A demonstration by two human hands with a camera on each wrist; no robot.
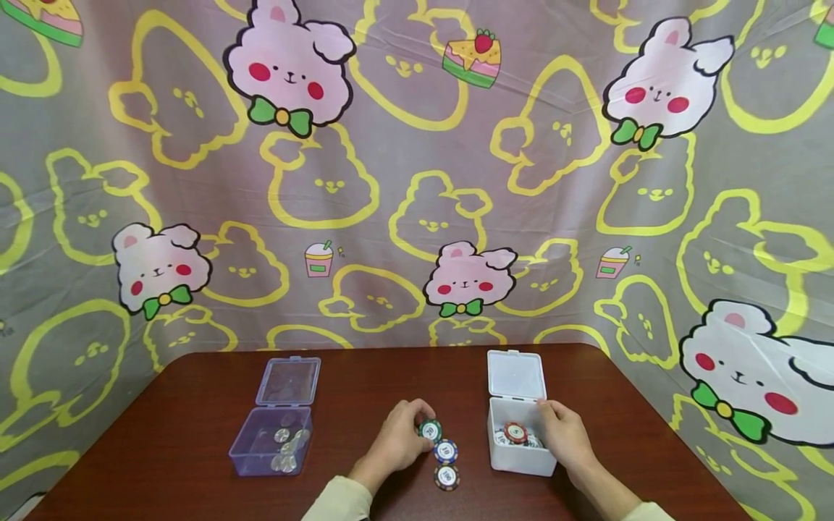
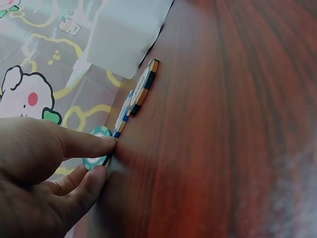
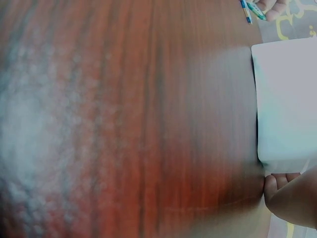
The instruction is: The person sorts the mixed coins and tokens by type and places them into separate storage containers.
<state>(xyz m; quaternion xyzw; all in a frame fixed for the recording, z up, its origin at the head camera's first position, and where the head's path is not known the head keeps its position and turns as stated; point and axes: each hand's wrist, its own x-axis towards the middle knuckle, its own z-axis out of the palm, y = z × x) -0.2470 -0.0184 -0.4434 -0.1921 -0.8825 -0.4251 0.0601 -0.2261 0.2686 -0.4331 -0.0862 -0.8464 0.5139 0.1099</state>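
Note:
My left hand (image 1: 399, 436) pinches a green-edged poker chip (image 1: 430, 430) between thumb and fingers, at the far end of a short row. Beside it a blue-edged poker chip (image 1: 447, 451) lies on the table, followed by a black-and-orange poker chip (image 1: 447, 477) nearer me. To the right stands an open white plastic box (image 1: 523, 461) with a red poker chip (image 1: 515, 433) on top of several others. My right hand (image 1: 568, 439) grips that box at its right wall, fingertips by the rim. In the right wrist view, the box partly hides the fingers.
At the left, a translucent purple box (image 1: 260, 463) has its lid tipped back and several silver coins (image 1: 287, 449) inside. The white box's lid (image 1: 516, 374) also leans back. A patterned cloth (image 1: 417, 181) hangs behind the dark wooden table (image 1: 176, 434).

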